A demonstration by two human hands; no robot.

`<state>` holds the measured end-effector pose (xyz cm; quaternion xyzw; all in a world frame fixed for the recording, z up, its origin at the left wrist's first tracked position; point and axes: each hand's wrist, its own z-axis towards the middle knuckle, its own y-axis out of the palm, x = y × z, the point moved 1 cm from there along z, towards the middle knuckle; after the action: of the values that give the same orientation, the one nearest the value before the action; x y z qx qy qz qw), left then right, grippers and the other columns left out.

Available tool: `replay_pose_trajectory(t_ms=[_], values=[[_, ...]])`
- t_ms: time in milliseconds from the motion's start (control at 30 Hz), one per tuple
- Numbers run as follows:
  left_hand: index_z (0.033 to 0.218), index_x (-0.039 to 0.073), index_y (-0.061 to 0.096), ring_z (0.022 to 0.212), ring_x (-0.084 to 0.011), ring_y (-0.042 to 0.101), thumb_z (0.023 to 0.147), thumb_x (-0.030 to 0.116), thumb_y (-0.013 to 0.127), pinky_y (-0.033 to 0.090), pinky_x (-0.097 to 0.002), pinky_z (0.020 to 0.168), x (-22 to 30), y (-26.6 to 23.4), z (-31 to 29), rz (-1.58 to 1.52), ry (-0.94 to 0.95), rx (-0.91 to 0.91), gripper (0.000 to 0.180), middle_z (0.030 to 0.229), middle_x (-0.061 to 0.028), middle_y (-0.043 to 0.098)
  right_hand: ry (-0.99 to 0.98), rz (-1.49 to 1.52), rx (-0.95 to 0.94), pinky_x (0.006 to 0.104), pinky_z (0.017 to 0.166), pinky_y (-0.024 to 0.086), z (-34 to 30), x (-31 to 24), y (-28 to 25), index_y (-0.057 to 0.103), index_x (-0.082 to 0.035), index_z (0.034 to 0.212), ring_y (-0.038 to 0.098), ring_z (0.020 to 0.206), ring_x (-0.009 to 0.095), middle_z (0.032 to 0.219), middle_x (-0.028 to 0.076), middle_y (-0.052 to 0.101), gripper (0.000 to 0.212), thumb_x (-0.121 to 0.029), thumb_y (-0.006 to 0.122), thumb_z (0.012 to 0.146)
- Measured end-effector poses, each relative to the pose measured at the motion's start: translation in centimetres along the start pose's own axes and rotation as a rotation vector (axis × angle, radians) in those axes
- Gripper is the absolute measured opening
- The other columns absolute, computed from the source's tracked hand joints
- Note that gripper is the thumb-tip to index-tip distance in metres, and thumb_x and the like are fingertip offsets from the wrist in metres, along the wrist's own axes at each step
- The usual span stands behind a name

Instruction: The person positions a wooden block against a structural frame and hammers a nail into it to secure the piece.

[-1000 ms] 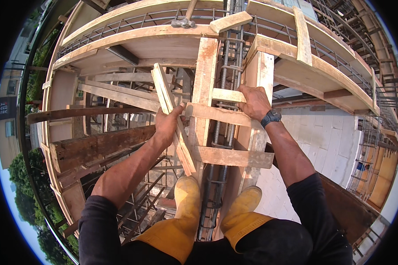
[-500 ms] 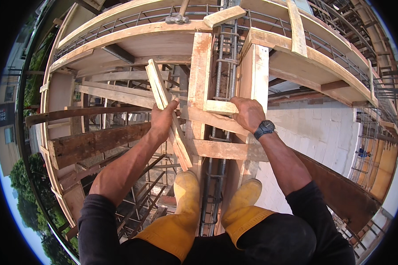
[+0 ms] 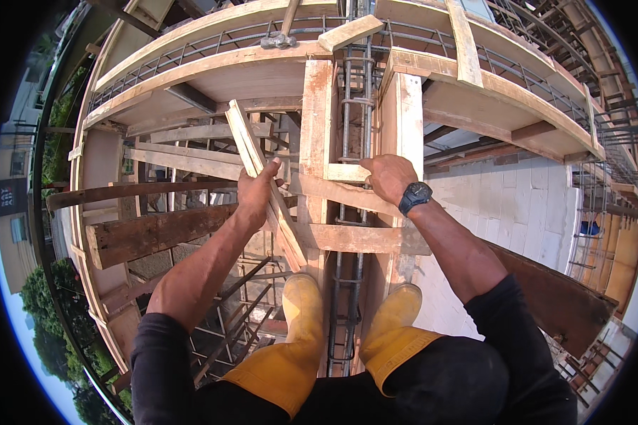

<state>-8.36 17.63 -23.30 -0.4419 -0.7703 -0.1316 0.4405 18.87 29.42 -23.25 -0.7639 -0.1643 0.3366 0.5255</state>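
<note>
My left hand [image 3: 258, 187] is closed around a pair of narrow wooden strips [image 3: 286, 237] lying against each other. They slant from the upper left down to just above my left boot. My right hand [image 3: 391, 178], with a watch on its wrist, grips the right end of a short wood block [image 3: 346, 172]. This block spans the gap between two upright-edged formwork boards, the left one [image 3: 316, 120] and the right one [image 3: 409, 120]. Nearer me, two wooden crosspieces, one slanted [image 3: 342, 193] and one level [image 3: 361, 239], bridge the same gap. Steel rebar [image 3: 356, 106] runs inside it.
A hammer [image 3: 278, 41] rests on the far formwork beam, beside a loose wood offcut [image 3: 351, 32]. My yellow boots [image 3: 301, 304] straddle the rebar channel. Open gaps with props and bars drop away at left; a pale block wall [image 3: 500, 212] stands at right.
The view has shifted slightly. My left fingers have loosened a little around the strips, which keep nearly the same slant. My right hand stays at the short block.
</note>
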Motion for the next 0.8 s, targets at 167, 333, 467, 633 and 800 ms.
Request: replay_pose_trajectory(t_ms=[167,333,467,633,800], values=[[0.107,0.005,0.057,0.078,-0.0203,0.062,0.089,0.035,0.077,0.055,-0.0398,0.058,1.5,2.2,-1.3,0.047,-0.01,-0.071,0.04,0.089,-0.0082,0.059,-0.023,-0.007,0.09,0.0451,0.082,0.054,-2.1,0.9,0.7,0.074,-0.009,0.105,0.068,0.093,0.032,0.1,0.013,0.073,0.022,-0.013,0.064,0.086],[0.112,0.006,0.057,0.077,-0.0195,0.062,0.091,0.036,0.076,0.056,-0.0386,0.059,1.9,2.3,-2.9,-0.012,0.099,-0.168,0.041,0.093,-0.0076,0.061,0.044,0.156,0.186,0.0475,0.101,0.045,-4.8,0.4,2.2,0.064,-0.006,0.127,0.055,0.123,0.031,0.134,0.013,0.059,0.05,-0.028,0.075,0.083],[0.117,0.002,0.055,0.089,-0.0191,0.064,0.09,0.031,0.076,0.057,-0.0373,0.062,1.6,2.7,-3.6,-0.004,0.111,-0.204,0.044,0.101,-0.0081,0.063,-0.01,0.136,0.269,0.0499,0.105,0.038,-8.8,0.5,2.7,0.062,-0.006,0.13,0.049,0.127,0.031,0.142,0.011,0.052,0.056,-0.031,0.077,0.083],[0.111,0.0,0.06,0.088,-0.0206,0.065,0.092,0.035,0.073,0.059,-0.0379,0.058,0.1,0.6,-3.0,0.015,-0.006,-0.201,0.042,0.1,-0.0132,0.063,-0.103,0.032,0.241,0.0489,0.104,0.034,-4.7,2.3,2.0,0.065,-0.011,0.13,0.056,0.117,0.027,0.126,0.007,0.067,0.042,-0.03,0.067,0.093],[0.113,-0.003,0.06,0.091,-0.0222,0.066,0.091,0.036,0.074,0.061,-0.0386,0.064,0.5,-0.4,-4.5,0.072,-0.065,-0.214,0.047,0.099,-0.0141,0.062,-0.007,0.068,0.059,0.0458,0.096,0.04,-1.1,3.6,0.9,0.072,-0.015,0.124,0.065,0.103,0.029,0.105,0.009,0.077,0.037,-0.039,0.06,0.099]])
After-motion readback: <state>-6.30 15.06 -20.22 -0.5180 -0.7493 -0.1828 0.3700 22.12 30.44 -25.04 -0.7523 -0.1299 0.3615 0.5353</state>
